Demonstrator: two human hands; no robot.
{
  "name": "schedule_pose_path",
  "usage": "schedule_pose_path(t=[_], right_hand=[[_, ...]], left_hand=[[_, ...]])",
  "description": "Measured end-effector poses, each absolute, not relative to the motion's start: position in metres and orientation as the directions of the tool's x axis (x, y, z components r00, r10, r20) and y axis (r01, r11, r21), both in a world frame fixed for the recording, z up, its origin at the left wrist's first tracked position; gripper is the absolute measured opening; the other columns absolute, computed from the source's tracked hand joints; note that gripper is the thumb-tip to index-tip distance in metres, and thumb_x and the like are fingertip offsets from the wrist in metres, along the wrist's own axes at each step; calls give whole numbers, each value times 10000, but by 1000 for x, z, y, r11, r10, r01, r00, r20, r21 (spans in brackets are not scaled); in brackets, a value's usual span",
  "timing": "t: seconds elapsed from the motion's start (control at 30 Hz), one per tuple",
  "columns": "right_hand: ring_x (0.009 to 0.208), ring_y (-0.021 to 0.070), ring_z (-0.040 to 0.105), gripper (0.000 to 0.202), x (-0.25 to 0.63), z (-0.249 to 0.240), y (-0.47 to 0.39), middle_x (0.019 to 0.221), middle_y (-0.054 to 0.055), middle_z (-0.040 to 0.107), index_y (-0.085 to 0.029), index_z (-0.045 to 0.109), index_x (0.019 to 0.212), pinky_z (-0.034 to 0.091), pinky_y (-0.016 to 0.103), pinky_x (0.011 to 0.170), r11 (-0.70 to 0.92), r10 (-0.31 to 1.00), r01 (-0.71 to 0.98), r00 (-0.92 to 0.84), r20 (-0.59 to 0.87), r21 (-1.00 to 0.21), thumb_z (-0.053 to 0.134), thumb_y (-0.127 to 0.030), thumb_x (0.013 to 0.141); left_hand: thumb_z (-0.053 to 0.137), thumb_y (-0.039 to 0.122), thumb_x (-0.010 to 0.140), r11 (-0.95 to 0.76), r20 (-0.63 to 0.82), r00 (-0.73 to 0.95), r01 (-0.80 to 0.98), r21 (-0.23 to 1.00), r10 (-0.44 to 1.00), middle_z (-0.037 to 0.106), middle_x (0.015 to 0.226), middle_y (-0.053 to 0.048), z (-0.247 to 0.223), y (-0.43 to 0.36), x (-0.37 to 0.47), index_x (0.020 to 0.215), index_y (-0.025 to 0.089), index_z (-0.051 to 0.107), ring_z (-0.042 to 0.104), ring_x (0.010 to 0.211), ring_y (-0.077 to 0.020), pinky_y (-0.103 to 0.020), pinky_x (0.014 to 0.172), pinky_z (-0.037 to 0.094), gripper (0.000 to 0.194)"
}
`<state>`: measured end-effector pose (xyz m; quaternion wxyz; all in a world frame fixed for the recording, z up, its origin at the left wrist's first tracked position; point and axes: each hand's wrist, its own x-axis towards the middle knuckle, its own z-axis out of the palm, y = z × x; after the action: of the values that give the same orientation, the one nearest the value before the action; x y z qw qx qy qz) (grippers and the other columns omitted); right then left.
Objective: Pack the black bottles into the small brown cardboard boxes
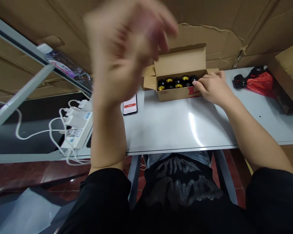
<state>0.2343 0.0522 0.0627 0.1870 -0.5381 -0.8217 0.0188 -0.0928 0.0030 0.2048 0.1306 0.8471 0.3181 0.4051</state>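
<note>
My left hand (129, 55) is raised close to the camera and smeared by motion. Its fingers look bent, but whether they hold anything is unclear. My right hand (213, 86) grips the right end of an open cardboard box (174, 95), with the thumb at the front corner. Packed in rows inside the box are several small round black pieces (177, 80), some with gold-coloured ridged tops (169, 80). The lid of the box stands up at the back, and its left end flaps are folded outward.
Left of the box lies a phone (130, 109) with a lit screen. A white power strip (79, 128) with cables sits further left, near a plastic bottle (63, 65) behind a metal frame. At right are a red plastic bag (260, 84), black parts (240, 81) and another carton (291, 74).
</note>
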Motion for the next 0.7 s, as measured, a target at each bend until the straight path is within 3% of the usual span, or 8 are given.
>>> schedule_pose_path(t=[0.03,0.07,0.13,0.2,0.4,0.53,0.7], right_hand=[[1307,492,794,716,234,62,53,1184,197,912,-260,781,964,475,772,1277,422,888,878,-349,299,-227,342,-652,1372],[1280,485,801,711,234,61,54,1169,199,914,-258,767,939,485,771,1271,421,886,878,-346,308,-227,338,-627,1369],[1222,476,815,675,235,62,55,1121,199,912,-259,735,898,507,769,1256,412,889,879,-330,316,-240,356,-583,1354],[1178,472,827,613,235,63,55,1058,187,901,-265,734,894,519,769,1251,394,898,880,-307,315,-266,410,-549,1330],[1232,473,845,331,232,64,54,1154,146,941,-300,913,1124,495,770,1320,377,900,838,-232,368,-394,682,-504,1246],[1204,458,857,185,228,58,57,1151,129,955,-310,917,1077,519,737,1314,347,908,798,-155,388,-493,810,-432,1166],[1197,451,850,151,223,53,59,1155,133,960,-300,887,1034,563,712,1273,318,912,763,-84,401,-563,822,-406,1121]], left_hand=[[643,593,1252,-717,554,465,541,440,691,881,1195,-107,198,9,-90,1261,237,929,825,1111,-284,-474,1077,657,457],[731,503,1185,-646,403,509,656,391,761,878,1041,-90,188,18,-89,1133,229,925,802,998,-267,-451,1033,649,340],[802,450,1138,-499,115,488,816,292,866,874,959,-82,165,43,-90,1072,254,916,818,1042,-301,-434,1040,652,237],[836,427,1103,-426,11,435,875,231,900,886,983,-95,145,67,-91,1072,264,926,826,1077,-326,-443,1045,650,189],[949,491,1022,-326,-131,350,930,172,928,934,1075,-95,138,88,-100,1145,265,977,868,1181,-365,-441,1092,658,259],[974,508,1006,-338,-159,363,926,167,918,969,1143,-78,146,85,-105,1271,263,992,884,1277,-366,-418,1144,666,361],[976,496,1003,-305,-179,322,945,116,930,980,1182,-56,149,84,-99,1253,289,998,879,1324,-360,-398,1165,679,326]])
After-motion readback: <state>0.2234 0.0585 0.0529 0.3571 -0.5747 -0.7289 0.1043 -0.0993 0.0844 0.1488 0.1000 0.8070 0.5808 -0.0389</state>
